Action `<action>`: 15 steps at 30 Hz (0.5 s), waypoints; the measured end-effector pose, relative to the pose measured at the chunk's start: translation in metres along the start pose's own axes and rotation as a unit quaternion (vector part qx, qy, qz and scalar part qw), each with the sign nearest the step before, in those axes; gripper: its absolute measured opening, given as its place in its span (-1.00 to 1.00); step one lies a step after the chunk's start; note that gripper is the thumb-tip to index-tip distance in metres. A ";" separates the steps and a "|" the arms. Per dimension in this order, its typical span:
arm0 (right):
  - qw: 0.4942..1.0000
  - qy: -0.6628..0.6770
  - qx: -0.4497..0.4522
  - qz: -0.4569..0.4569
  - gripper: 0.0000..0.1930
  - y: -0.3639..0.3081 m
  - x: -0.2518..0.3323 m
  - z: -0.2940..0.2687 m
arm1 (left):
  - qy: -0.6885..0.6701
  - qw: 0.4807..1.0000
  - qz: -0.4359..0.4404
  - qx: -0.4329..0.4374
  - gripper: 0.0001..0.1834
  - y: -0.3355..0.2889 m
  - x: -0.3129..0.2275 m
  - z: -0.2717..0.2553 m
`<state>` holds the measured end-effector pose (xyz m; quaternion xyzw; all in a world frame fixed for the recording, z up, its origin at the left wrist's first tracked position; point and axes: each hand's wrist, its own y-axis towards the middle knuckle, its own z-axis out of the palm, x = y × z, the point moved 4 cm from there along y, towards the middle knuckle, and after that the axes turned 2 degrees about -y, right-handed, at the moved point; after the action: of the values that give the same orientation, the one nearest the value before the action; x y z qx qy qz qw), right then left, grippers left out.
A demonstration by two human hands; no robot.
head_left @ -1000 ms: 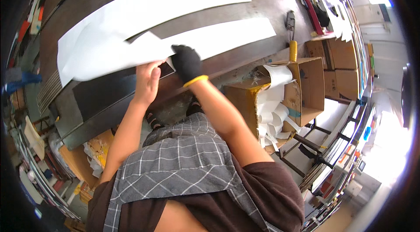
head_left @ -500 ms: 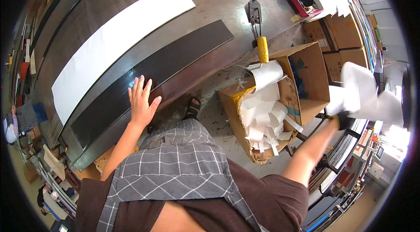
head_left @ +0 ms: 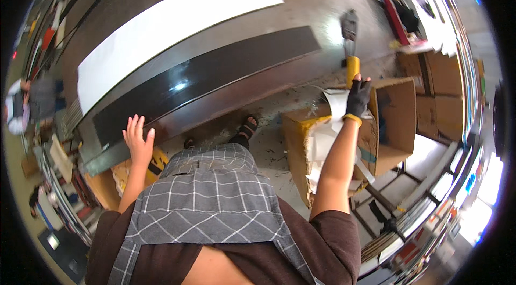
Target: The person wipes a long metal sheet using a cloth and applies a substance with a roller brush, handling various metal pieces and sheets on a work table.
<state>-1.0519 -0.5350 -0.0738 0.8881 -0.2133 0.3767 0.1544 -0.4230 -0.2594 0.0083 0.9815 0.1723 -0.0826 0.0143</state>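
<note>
My left hand [head_left: 138, 140] is bare, its fingers stretched and spread, at the near edge of a long black strip [head_left: 215, 67] on the metal table. Whether the fingertips touch the strip or the table edge, I cannot tell. Behind that strip lies a long white sheet [head_left: 177, 16]. A black fingerless glove with a yellow cuff covers my right hand [head_left: 359, 97], which is open with fingers reaching forward. Its fingertips are at the lower end of the yellow handle [head_left: 352, 69] of a metal tool [head_left: 349, 26]; a firm grip does not show.
Below my right forearm stands an open cardboard box [head_left: 298, 145] holding white offcuts. Another open carton [head_left: 398, 124] adjoins it, with stacked cartons [head_left: 441, 86] behind. A red-edged tray [head_left: 389, 13] sits at the table's far right. Another person [head_left: 40, 97] stands at far left.
My right hand has swung from the far right to the tool's yellow handle; the white sheets it had are gone from it. My left hand has slid left and nearer along the black strip.
</note>
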 end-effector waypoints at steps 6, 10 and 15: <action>0.972 -0.186 0.120 0.082 -0.39 0.034 0.029 0.042 | 0.100 0.974 -0.203 -0.031 -0.41 -0.093 0.257 -0.042; 0.889 0.356 0.144 0.250 -0.78 -0.067 0.066 0.039 | 0.099 0.967 -0.236 -0.005 -0.35 -0.127 0.380 -0.070; 0.947 0.256 0.159 0.111 -0.74 -0.235 0.130 0.043 | 0.017 0.997 -0.082 0.004 -0.61 -0.114 0.460 -0.073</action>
<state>-0.8290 -0.3856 -0.0338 0.7456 -0.2007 0.6352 0.0175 -0.0238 0.0061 0.0035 0.9654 0.2518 -0.0680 0.0005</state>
